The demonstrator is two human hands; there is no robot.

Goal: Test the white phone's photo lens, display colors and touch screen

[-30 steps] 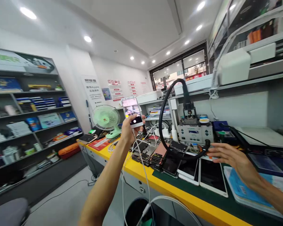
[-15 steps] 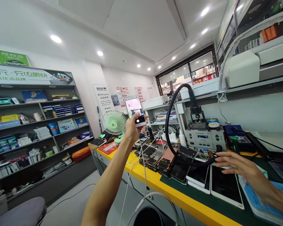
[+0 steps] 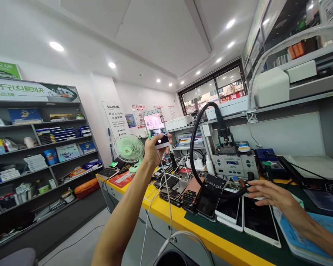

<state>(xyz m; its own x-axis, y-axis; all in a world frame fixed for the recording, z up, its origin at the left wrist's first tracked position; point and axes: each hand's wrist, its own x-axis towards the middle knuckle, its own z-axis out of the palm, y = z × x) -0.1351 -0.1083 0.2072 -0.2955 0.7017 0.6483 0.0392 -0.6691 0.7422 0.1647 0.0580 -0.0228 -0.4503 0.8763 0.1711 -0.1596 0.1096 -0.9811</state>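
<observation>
My left hand is raised at arm's length and closed round a white smartphone held upright, its lit screen facing me with the thumb near the bottom of it. A white cable hangs from the phone down past the bench edge. My right hand hovers open, fingers spread, just above white tablets lying on the green mat, close to a black hose. Stacks of phones lie between my two hands.
A yellow-edged workbench runs diagonally. On it stand a grey rework station, a green desk fan and a blue book. Stocked shelves line the left wall. A dark bin sits below the bench.
The view has shifted slightly. My left hand keeps the phone raised in about the same place. My right hand stays hovering over the tablets.
</observation>
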